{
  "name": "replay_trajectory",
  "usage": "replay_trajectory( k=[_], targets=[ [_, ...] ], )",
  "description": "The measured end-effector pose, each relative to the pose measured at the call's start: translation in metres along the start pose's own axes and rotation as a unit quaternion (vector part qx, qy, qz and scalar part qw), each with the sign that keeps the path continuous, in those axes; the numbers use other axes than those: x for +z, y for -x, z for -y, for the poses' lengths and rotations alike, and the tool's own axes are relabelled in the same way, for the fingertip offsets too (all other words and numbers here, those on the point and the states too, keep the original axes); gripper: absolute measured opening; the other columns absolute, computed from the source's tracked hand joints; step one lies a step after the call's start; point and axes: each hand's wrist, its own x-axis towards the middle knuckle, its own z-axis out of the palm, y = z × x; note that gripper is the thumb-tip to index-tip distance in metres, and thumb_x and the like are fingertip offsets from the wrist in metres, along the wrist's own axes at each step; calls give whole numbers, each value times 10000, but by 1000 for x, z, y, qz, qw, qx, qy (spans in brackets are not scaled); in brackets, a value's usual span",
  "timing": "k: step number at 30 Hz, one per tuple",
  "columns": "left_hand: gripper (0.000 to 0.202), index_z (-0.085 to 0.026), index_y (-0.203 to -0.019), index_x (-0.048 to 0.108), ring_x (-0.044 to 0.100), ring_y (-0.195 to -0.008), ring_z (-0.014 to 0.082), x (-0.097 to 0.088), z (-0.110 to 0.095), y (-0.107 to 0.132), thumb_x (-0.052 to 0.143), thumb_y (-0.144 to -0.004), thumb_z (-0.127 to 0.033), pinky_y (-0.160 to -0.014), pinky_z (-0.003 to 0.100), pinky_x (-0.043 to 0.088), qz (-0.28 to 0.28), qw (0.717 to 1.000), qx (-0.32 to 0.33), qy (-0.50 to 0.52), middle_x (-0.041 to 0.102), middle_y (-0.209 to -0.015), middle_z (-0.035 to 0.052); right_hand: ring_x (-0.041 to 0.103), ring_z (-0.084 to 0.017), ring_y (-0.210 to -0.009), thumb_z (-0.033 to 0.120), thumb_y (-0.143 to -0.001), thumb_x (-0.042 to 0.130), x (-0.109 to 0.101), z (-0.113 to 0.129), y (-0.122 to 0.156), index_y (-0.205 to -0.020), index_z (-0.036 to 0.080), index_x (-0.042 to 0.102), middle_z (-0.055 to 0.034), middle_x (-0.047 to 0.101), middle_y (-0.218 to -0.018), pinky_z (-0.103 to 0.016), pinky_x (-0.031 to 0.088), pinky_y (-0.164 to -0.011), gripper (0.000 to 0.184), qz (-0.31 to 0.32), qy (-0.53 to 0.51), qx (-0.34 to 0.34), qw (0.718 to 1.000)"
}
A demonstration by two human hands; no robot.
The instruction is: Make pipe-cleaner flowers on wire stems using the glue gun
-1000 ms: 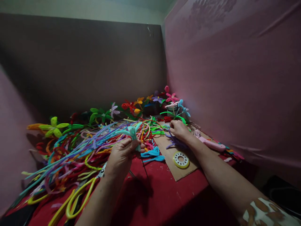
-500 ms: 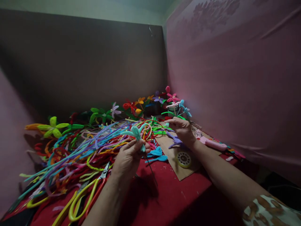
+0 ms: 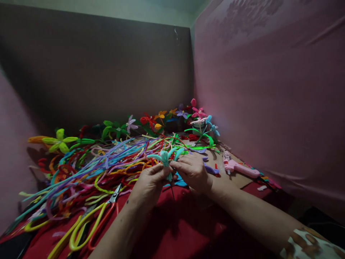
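My left hand (image 3: 151, 180) is closed around the base of a mint-green pipe cleaner flower (image 3: 164, 157), held upright above the table. A thin dark stem (image 3: 173, 194) hangs below the fingers. Against the flower's right side, my right hand (image 3: 192, 171) pinches a mint-green petal (image 3: 178, 154), its fingertips close to the left thumb. The petal's lower end is hidden by the fingers. Beneath the hands lie blue pipe cleaner pieces (image 3: 180, 182), partly covered. Purple pieces (image 3: 211, 169) rest just beyond the right hand.
A large heap of coloured pipe cleaners (image 3: 113, 162) spreads over the left side. Scissors (image 3: 115, 194) lie near my left forearm. On cardboard (image 3: 234, 181) at the right sits a pink glue gun (image 3: 239, 168). Finished flowers (image 3: 160, 115) line the back, before the wall.
My right hand has come left and nearer with the mint petal, from over the cardboard to the flower. The left hand has shifted slightly right. The tape roll is now hidden.
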Motion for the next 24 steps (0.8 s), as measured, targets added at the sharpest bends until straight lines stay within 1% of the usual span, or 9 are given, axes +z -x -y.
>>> replay_trajectory(
  k=[3, 5, 8, 11, 14, 16, 19, 22, 24],
  targets=[
    [162, -95, -670, 704, 606, -563, 127, -2, 1, -2, 769, -594, -222, -590, 234, 481, -36, 999, 13, -11, 676, -653, 59, 573, -145, -660, 196, -850, 467, 0, -3, -1, -1025, 228, 664, -47, 648, -731, -269, 437, -653, 266, -31, -28, 86, 995],
    [167, -89, -648, 699, 611, -566, 131, -4, 2, -4, 779, -579, -219, -603, 237, 489, -55, 998, 7, -19, 672, -638, 60, 559, -142, -676, 225, -848, 487, -3, -8, -4, -1034, 231, 666, -47, 613, -759, -253, 441, -639, 258, -32, -17, 117, 992],
    [184, -82, -642, 695, 610, -560, 128, -4, 2, -4, 793, -557, -212, -601, 235, 496, -63, 998, 3, -22, 669, -630, 58, 533, -155, -721, 289, -834, 534, -7, -14, -8, -886, 242, 714, -62, 571, -805, -260, 436, -635, 193, -23, 34, 98, 994],
    [186, -82, -643, 695, 607, -539, 123, -3, 1, -3, 800, -543, -198, -554, 218, 491, -63, 998, -2, -15, 671, -620, 59, 542, -175, -786, 284, -851, 517, -8, -14, -10, -804, 232, 711, -73, 613, -834, -286, 433, -694, 206, -25, 56, 58, 996],
    [191, -81, -623, 692, 612, -531, 123, 0, 2, -3, 814, -520, -186, -542, 211, 498, -77, 997, 2, 18, 672, -603, 61, 563, -172, -710, 243, -872, 472, -9, -10, -7, -828, 199, 697, -64, 645, -704, -292, 432, -678, 233, -17, 56, 46, 997],
    [194, -84, -612, 693, 620, -537, 127, 1, 4, -2, 823, -501, -175, -548, 213, 508, -89, 995, 7, 51, 677, -597, 61, 577, -175, -680, 225, -872, 464, -9, -7, -5, -841, 179, 693, -72, 660, -683, -299, 436, -670, 235, -21, 46, 53, 997],
    [201, -93, -611, 695, 625, -536, 136, 4, 8, 0, 830, -482, -166, -532, 224, 518, -89, 992, 8, 88, 684, -603, 60, 599, -181, -706, 207, -865, 476, -10, -3, -3, -895, 187, 688, -78, 684, -740, -312, 445, -698, 215, -41, 3, 61, 997],
    [193, -103, -607, 694, 628, -537, 142, 6, 8, 3, 829, -481, -159, -528, 236, 526, -83, 991, 11, 101, 685, -605, 55, 611, -184, -769, 178, -850, 499, -9, -2, -5, -960, 195, 680, -81, 689, -811, -316, 456, -742, 212, -73, -29, 42, 996],
    [183, -105, -603, 695, 629, -535, 141, 7, 6, 5, 827, -485, -154, -531, 236, 527, -78, 993, 10, 93, 685, -602, 54, 612, -185, -828, 156, -851, 488, -12, -4, -7, -1008, 191, 669, -86, 683, -857, -312, 463, -770, 242, -87, -26, 34, 995]
  ],
)
